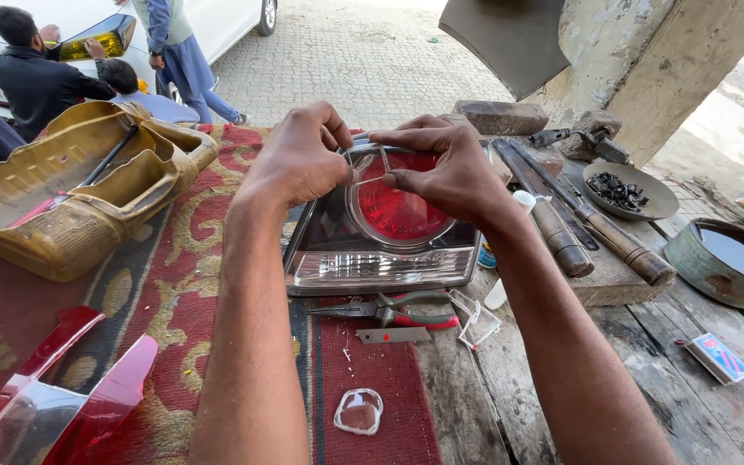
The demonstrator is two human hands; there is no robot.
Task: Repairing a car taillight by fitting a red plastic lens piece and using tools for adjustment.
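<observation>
Both hands at centre of frame, over a car tail light (381, 245) lying flat on the counter (510, 387), partly on a red/gold patterned cloth (363, 379).

Left hand (299, 155): fingers curled in, thumb + fingertips pinching the left edge of a small clear plastic piece (369, 165). Right hand (445, 168): thumb + forefinger pinching the same piece from the right, other fingers arched over it. Piece sits just above the upper-left rim of the light's round red lens (402, 213); can't tell if it touches the rim.

Just below the light, lower centre: pliers w/ red-green grips (393, 312), a small flat metal strip (393, 335), a clear broken shard (477, 320) to the right of them. Another clear rounded fragment (359, 411) on the cloth, bottom centre.

Left of frame: gold-coloured lamp housing (71, 194), open side up. Lower left corner: red and clear lens cover (62, 396).

Right of the light: wooden-handled tools (596, 228) on a board, a small white bottle (523, 202) near the right wrist. Upper right: shallow metal dish of dark bits (630, 191). Right edge: round bowl w/ liquid (725, 258). Lower right: small flat box (716, 357) on the planks.

Upper left, well apart: other people (36, 73) crouched by a white car (217, 21) on paving.
</observation>
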